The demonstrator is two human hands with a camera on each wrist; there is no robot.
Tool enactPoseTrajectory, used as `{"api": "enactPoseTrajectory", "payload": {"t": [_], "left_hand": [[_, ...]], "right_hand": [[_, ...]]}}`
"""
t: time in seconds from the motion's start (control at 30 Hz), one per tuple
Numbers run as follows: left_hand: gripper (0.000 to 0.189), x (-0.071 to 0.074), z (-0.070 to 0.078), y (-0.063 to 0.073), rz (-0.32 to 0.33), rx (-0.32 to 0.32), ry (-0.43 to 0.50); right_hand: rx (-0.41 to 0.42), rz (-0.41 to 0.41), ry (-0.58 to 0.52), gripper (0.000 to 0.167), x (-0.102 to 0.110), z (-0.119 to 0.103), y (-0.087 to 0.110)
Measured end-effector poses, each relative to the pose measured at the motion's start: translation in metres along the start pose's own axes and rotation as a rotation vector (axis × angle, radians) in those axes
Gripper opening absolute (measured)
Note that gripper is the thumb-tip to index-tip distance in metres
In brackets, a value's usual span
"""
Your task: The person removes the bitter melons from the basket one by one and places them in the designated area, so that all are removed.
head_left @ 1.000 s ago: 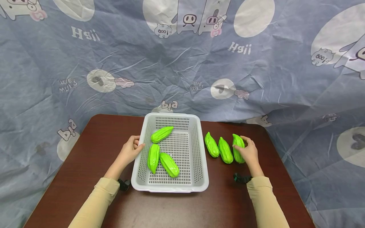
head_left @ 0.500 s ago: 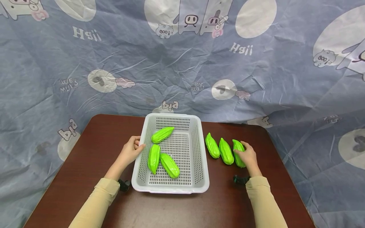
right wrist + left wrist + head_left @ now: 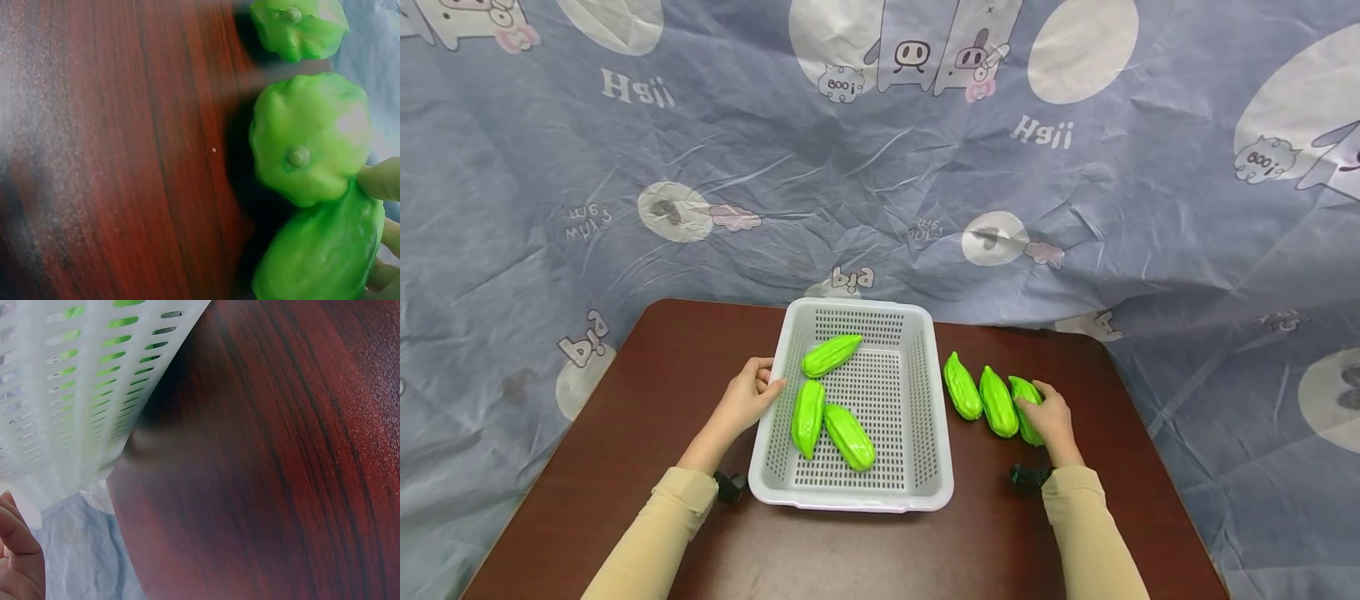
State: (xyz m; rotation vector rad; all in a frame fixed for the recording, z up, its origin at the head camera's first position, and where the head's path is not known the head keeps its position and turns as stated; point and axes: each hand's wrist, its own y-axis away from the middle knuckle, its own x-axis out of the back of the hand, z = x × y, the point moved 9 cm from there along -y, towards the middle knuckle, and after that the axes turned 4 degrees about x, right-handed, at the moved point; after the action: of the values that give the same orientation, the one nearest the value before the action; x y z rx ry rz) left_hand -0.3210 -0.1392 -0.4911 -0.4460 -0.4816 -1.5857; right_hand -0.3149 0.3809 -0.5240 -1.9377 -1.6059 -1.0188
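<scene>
My left hand (image 3: 751, 392) grips the left rim of a light grey perforated plastic basket (image 3: 942, 450), thumb on the rim and fingers against the outer side. Three bright green, ribbed bitter melons lie inside it: one at the back (image 3: 831, 356), one at the left (image 3: 807, 418) and one slanting at the front (image 3: 850, 437). To the basket's right, my right hand (image 3: 1049, 421) holds the rightmost bitter melon (image 3: 322, 250) between thumb and fingers, partly covering it. Beside that one lie a middle bitter melon (image 3: 998, 403) and a left bitter melon (image 3: 962, 388), pointed ends toward the back.
The dark red-brown wooden table (image 3: 880, 558) has rounded back corners. A grey-blue cartoon-printed cloth (image 3: 865, 167) hangs right behind it. A black wrist strap (image 3: 1028, 476) is on the right wrist, another dark device (image 3: 730, 487) on the left.
My right hand has drawn the rightmost bitter melon toward me, and it now sits closer beside the middle one. The left hand stays on the basket rim. The view has shifted slightly.
</scene>
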Motion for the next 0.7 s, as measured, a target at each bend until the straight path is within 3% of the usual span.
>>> {"api": "enactPoseTrajectory", "payload": {"t": [0.43, 0.7], "left_hand": [[0.051, 0.0, 0.0, -0.001, 0.01, -0.002, -0.011], [0.051, 0.0, 0.002, 0.001, -0.003, 0.001, -0.011]], "right_hand": [[0.005, 0.018, -0.026, 0.064, -0.003, 0.002, 0.001], [0.05, 0.071, -0.027, 0.063, 0.009, -0.008, 0.004]]}}
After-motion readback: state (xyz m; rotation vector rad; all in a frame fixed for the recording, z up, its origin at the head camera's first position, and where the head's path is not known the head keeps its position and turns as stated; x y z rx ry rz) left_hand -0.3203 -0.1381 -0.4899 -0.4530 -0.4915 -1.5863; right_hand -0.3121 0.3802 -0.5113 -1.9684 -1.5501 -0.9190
